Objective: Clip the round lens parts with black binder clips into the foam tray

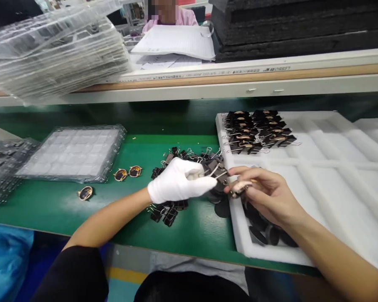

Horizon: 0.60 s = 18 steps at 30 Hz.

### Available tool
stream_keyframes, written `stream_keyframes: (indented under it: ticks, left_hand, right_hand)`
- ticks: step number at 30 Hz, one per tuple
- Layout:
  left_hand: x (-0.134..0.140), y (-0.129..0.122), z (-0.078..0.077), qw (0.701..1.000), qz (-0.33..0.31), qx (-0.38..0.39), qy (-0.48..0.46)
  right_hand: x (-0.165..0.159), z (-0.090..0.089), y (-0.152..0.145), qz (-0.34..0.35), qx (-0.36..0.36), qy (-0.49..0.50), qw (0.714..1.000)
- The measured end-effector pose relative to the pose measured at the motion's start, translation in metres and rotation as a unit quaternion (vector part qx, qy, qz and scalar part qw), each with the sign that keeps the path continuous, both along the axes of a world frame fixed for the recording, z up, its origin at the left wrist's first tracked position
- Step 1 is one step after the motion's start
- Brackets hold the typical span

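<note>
My left hand [182, 181], in a white glove, pinches a black binder clip [219, 171] by its wire handles. Close to its right, my bare right hand [264, 186] grips a gold-rimmed watch head [240, 188] by its edge, turned side-on. The clip and the watch are very near each other; whether they touch I cannot tell. Under and around my left hand lies a pile of binder clips [168, 214]. Round black discs [222, 208] lie beside the foam tray, and more black discs [261, 228] sit in its near compartment, partly behind my right arm.
The white foam tray [315, 147] holds two rows of clipped watch heads [242, 130]. Several loose watch heads [120, 174] lie on the green table [113, 214]. Clear plastic trays [72, 151] are at left. Above runs a shelf [189, 86] with black foam; a person [185, 16] is behind it.
</note>
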<state>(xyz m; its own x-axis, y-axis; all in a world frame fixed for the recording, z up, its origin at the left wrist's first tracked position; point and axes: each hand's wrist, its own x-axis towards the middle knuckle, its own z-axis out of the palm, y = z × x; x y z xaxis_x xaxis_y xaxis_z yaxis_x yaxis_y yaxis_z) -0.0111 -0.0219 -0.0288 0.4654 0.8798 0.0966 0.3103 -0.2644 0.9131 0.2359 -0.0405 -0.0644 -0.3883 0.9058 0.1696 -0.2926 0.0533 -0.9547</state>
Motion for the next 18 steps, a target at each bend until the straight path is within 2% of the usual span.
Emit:
stream_keyframes:
  ticks: [2,5,7,15,18]
  left_hand:
    - [-0.005,0.005,0.003,1.0,-0.015,-0.006,0.018]
    - [-0.007,0.01,0.002,0.995,-0.053,-0.072,0.049]
    - [-0.006,0.01,-0.001,0.989,-0.071,-0.106,0.071]
    - [0.002,0.004,-0.003,0.982,-0.088,-0.138,0.097]
    - [0.001,0.003,0.001,0.983,-0.07,-0.139,0.094]
  right_hand:
    - [-0.004,0.003,0.003,-0.045,-0.034,0.001,0.998]
    - [-0.006,0.002,0.008,-0.092,-0.087,-0.009,0.992]
    - [-0.005,0.001,0.011,-0.106,-0.095,-0.025,0.99]
    - [-0.001,-0.002,0.015,-0.035,-0.072,-0.098,0.992]
    - [-0.001,-0.004,0.017,-0.038,-0.081,-0.088,0.992]
